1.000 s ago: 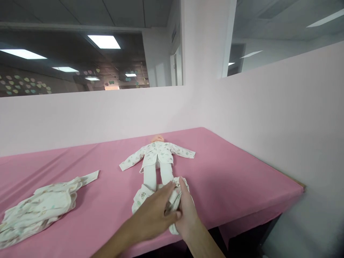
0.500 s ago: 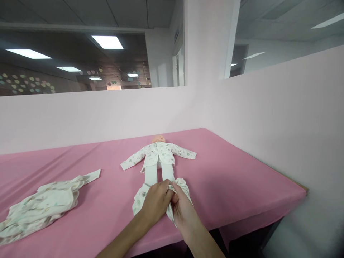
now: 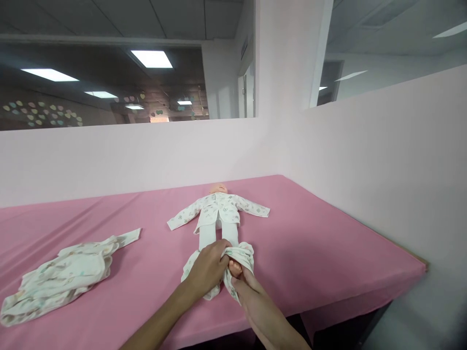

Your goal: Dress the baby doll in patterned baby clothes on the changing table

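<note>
A baby doll [image 3: 219, 214] lies on its back on the pink table [image 3: 310, 243], head toward the wall, in a printed white top with arms spread. At its feet is a pair of small printed trousers [image 3: 242, 253], bunched up. My left hand [image 3: 207, 270] grips the bunched cloth at its left side. My right hand [image 3: 248, 291] holds the cloth from below, fingers closed on it. A doll foot [image 3: 235, 267] shows pink between my hands inside the bunched trouser leg.
A second crumpled printed baby garment [image 3: 62, 277] lies on the table at the left. Pink partition walls close the table off at the back and right. The table's front edge runs just under my forearms.
My hands have gathered the trousers tighter and shifted them up toward the doll's legs. A doll foot now shows inside the cloth.
</note>
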### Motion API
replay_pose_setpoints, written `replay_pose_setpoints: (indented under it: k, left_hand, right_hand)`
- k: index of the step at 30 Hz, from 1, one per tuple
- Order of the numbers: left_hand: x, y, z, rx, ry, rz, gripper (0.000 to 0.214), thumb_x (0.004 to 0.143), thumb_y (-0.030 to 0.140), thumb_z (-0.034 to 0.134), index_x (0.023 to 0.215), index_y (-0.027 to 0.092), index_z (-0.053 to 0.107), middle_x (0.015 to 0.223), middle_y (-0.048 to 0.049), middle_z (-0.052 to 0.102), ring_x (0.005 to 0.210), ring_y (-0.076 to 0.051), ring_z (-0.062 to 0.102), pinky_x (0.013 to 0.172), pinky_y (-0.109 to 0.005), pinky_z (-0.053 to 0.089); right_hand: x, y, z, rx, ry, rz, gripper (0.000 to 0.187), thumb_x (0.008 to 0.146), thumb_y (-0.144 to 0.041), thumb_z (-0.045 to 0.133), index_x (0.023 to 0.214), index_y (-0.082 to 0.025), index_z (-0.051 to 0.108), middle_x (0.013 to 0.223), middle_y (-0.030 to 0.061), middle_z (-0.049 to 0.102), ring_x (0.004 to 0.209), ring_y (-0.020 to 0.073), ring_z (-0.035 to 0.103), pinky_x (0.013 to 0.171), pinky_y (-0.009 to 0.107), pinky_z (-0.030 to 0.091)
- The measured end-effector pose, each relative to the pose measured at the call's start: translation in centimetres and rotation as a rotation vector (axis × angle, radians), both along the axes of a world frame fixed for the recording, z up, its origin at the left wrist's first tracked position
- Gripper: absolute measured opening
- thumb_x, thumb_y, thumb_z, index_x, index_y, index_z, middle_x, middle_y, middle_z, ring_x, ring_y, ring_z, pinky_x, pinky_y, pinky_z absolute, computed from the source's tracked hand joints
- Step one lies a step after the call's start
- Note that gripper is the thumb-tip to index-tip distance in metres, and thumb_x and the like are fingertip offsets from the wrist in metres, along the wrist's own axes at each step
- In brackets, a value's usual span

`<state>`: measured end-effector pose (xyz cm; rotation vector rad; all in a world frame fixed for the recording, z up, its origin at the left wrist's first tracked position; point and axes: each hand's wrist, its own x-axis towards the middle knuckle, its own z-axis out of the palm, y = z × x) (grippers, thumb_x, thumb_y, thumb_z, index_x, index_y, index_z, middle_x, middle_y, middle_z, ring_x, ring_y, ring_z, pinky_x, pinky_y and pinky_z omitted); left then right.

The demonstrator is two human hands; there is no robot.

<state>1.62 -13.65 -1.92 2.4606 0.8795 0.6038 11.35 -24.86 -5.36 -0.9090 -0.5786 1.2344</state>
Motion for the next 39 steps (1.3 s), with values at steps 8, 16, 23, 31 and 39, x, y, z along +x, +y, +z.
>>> replay_pose_setpoints:
  k: [8, 16, 23, 31, 39]
  left_hand:
    - [-1.5, 0.6, -1.8, 0.284, 0.046, -0.022, 0.03, 0.093, 0.03, 0.038, 0.115, 0.021, 0.056, 0.11, -0.0075, 0.064, 0.099, -0.025, 0.057, 0.084, -0.039, 0.043]
    - [-8.9, 2.3, 0.4, -0.221, 0.105, -0.004, 0.05, 0.086, 0.056, 0.05, 0.127, 0.027, 0.053, 0.13, -0.0068, 0.054, 0.115, -0.026, 0.051, 0.095, -0.037, 0.043]
    - [-8.2, 3.8, 2.3, -0.382, 0.207, -0.265, 0.023, 0.081, 0.035, 0.054, 0.096, 0.021, 0.066, 0.104, -0.0048, 0.062, 0.096, -0.024, 0.057, 0.08, -0.03, 0.046]
    - [-5.4, 5.1, 1.7, -0.464, -0.226, -0.034, 0.006, 0.075, 0.023, 0.054, 0.078, 0.018, 0.05, 0.072, 0.0035, 0.049, 0.063, -0.011, 0.044, 0.055, -0.021, 0.036]
    - [-4.2, 5.6, 0.6, -0.412, -0.293, 0.11, 0.011, 0.074, 0.026, 0.055, 0.081, 0.019, 0.051, 0.069, 0.0042, 0.048, 0.06, -0.011, 0.044, 0.05, -0.02, 0.034]
  right_hand:
    - [4.0, -0.4, -2.6, 0.18, -0.926, -0.136, 0.038, 0.087, -0.017, 0.048, 0.117, -0.028, 0.067, 0.119, 0.0049, 0.065, 0.111, 0.0243, 0.056, 0.103, 0.038, 0.035]
    - [7.2, 0.3, 1.1, 0.061, -1.229, -0.207, 0.024, 0.091, -0.035, 0.044, 0.097, -0.022, 0.064, 0.097, 0.0054, 0.067, 0.091, 0.0213, 0.06, 0.078, 0.033, 0.047]
    - [4.7, 5.5, 5.1, 0.203, -1.388, -0.005, 0.028, 0.094, -0.036, 0.04, 0.098, -0.021, 0.064, 0.095, 0.0045, 0.065, 0.092, 0.0193, 0.058, 0.079, 0.032, 0.043]
    - [4.9, 11.6, 6.7, 0.045, -1.138, 0.554, 0.02, 0.081, -0.031, 0.059, 0.096, -0.021, 0.066, 0.092, 0.0018, 0.066, 0.08, 0.0146, 0.058, 0.063, 0.023, 0.042]
    - [6.3, 13.0, 7.7, -0.031, -1.004, 0.818, 0.025, 0.068, -0.024, 0.069, 0.091, -0.019, 0.061, 0.081, -0.0014, 0.061, 0.071, 0.0102, 0.056, 0.06, 0.02, 0.043]
